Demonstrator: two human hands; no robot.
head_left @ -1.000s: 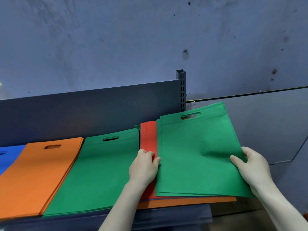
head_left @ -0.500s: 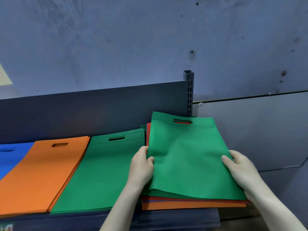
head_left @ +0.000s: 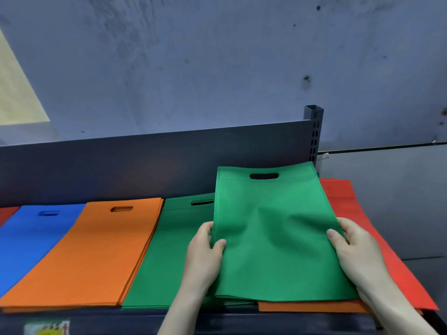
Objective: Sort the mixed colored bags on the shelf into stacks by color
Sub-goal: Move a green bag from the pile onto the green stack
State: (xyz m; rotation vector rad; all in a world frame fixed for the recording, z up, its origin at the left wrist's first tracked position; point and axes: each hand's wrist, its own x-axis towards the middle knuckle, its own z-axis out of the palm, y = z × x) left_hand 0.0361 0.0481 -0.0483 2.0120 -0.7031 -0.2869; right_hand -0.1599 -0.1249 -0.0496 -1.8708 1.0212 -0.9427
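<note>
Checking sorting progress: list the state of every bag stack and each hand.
green bag, lifted, gripped at both side edges.
left hand, pinches the bag's left edge.
right hand, pinches the bag's right edge.
green stack, flat, partly under the held bag.
orange stack, flat, one colour.
blue stack, flat, one colour.
mixed pile, red on top, orange beneath, unsorted.
</note>
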